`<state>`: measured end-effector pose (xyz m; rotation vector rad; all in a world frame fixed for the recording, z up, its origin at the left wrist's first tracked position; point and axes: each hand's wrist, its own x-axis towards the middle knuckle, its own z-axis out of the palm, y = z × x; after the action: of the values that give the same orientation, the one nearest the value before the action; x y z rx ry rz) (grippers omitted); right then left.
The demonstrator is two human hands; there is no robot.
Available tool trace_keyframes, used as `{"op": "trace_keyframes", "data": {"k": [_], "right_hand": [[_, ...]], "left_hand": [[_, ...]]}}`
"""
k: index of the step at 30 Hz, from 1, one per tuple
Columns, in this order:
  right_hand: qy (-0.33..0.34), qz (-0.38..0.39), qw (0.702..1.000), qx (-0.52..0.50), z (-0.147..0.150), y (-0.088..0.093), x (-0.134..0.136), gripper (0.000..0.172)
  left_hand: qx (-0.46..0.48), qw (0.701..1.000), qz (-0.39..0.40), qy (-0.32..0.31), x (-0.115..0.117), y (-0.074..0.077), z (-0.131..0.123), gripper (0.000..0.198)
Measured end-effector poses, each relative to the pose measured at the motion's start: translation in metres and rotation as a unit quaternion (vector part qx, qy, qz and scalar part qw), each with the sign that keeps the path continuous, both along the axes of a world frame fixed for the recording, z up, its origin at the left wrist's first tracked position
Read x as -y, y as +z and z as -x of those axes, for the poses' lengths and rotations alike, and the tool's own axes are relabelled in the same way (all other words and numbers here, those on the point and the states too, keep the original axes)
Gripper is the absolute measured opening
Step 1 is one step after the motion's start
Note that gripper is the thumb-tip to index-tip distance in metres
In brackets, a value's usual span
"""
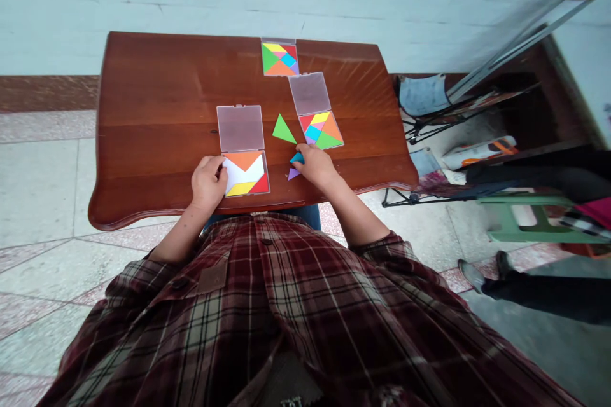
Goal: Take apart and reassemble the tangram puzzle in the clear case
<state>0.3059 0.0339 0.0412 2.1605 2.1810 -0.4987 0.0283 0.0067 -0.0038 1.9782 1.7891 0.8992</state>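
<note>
An open tangram case [266, 187] lies near the table's front edge, its clear lid [240, 129] folded back. Its tray holds an orange triangle [242, 159], a yellow parallelogram [240, 189] and a red triangle [260, 184] over a white base. My left hand [209, 181] grips the tray's left edge with curled fingers. To the right, my right hand [316, 167] has its fingers closed on a blue tangram piece [296, 158], partly hidden by them. Beside it lies a purple triangle [293, 173], and farther back a green triangle [283, 129].
Another open tangram case [321, 129], filled with pieces, lies right of the green triangle. A further filled case [279, 58] sits at the table's back edge. The brown wooden table [157, 102] stands by a pale wall. Folding chairs [422, 92], a green stool [529, 219] and another person's legs [534, 292] are at right.
</note>
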Motion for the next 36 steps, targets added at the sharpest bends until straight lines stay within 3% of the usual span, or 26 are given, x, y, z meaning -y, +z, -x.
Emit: {"op": "trace_keyframes", "data": {"k": [7, 10, 13, 16, 22, 27, 36], "right_hand": [[-0.014, -0.015, 0.995, -0.094, -0.015, -0.002, -0.006, 0.047], [-0.052, -0.052, 0.989, -0.126, -0.033, 0.004, -0.011, 0.039], [-0.069, -0.052, 0.991, -0.1, -0.045, 0.008, -0.01, 0.025], [-0.04, -0.015, 0.997, -0.068, -0.046, 0.005, -0.004, 0.019], [0.03, -0.008, 0.999, 0.009, -0.041, -0.006, 0.003, 0.029], [0.07, -0.009, 0.997, 0.034, -0.042, -0.004, 0.003, 0.029], [0.049, -0.021, 0.997, 0.051, -0.033, 0.004, 0.011, 0.032]], "left_hand": [[0.002, 1.0, -0.01, -0.008, 0.0, 0.0, 0.002, 0.026], [0.0, 1.0, -0.007, -0.006, 0.001, 0.003, 0.001, 0.025], [0.001, 1.0, -0.004, -0.002, 0.001, 0.006, -0.001, 0.024], [0.009, 1.0, -0.005, -0.004, 0.001, 0.006, -0.001, 0.024], [0.005, 1.0, -0.008, -0.005, 0.0, 0.002, 0.0, 0.023], [0.01, 1.0, -0.016, -0.008, 0.001, 0.0, 0.002, 0.026], [0.094, 0.995, -0.01, 0.025, 0.0, -0.001, 0.006, 0.031]]}}
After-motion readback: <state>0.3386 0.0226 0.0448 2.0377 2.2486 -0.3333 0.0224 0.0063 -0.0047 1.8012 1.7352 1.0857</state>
